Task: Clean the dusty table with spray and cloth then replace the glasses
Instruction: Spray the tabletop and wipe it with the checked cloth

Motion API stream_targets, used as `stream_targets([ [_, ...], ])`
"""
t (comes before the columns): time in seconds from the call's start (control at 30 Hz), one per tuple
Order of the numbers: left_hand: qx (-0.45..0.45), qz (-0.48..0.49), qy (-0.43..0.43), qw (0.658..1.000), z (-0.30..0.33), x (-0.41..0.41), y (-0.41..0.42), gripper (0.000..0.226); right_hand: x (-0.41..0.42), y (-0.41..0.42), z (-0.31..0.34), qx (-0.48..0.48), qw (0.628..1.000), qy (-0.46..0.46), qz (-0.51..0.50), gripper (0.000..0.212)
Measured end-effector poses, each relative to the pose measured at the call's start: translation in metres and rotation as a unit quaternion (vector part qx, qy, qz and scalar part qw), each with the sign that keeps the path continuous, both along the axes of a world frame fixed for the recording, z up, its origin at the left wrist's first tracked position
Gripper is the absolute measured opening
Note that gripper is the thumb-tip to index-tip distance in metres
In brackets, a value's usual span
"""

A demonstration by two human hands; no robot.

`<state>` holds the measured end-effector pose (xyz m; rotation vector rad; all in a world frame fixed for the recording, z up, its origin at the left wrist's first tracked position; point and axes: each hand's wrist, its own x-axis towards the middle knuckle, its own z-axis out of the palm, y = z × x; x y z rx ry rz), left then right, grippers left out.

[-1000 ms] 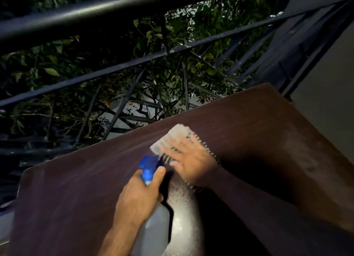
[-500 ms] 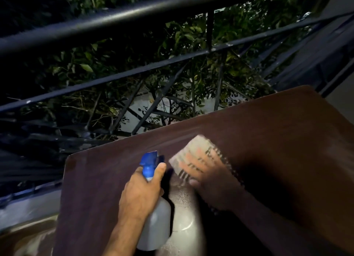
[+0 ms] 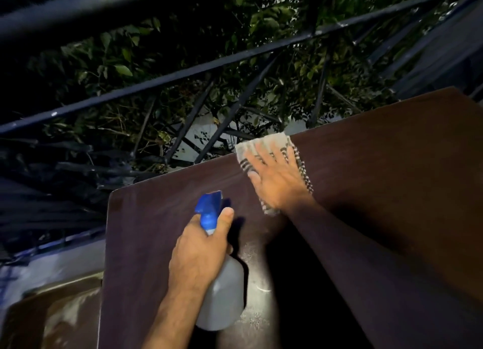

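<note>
Two hands at work, we note: nearest, left hand (image 3: 201, 254), fingers wrapped round the spray bottle (image 3: 222, 291) over the counter (image 3: 392, 165). Farther, right hand (image 3: 277, 178), fingers spread flat, presses the cloth (image 3: 264, 146) at the counter's far edge by the railing (image 3: 156, 84).

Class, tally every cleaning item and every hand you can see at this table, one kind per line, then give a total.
Spray bottle: 1
Cloth: 1
Hands: 2, left hand and right hand
Total: 4
</note>
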<state>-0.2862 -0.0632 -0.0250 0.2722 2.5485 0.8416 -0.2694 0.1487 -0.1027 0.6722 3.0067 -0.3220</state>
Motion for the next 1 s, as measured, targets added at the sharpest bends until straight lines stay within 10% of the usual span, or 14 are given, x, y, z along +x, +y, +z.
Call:
stream_targets([
  [0.33, -0.023, 0.030, 0.033, 0.999, 0.008, -0.031, -0.036, 0.065, 0.076, -0.100, 0.003, 0.002, 0.959, 0.044, 0.278, 0.060],
  [0.73, -0.034, 0.001, 0.009, 0.999, -0.002, -0.035, -0.067, 0.078, 0.010, -0.018, 0.001, 0.003, 0.995, -0.008, -0.097, 0.061],
  [1.0, -0.033, 0.046, 0.053, 0.997, 0.001, -0.029, -0.071, 0.077, -0.038, -0.129, 0.004, -0.022, 0.979, 0.054, 0.197, 0.058],
])
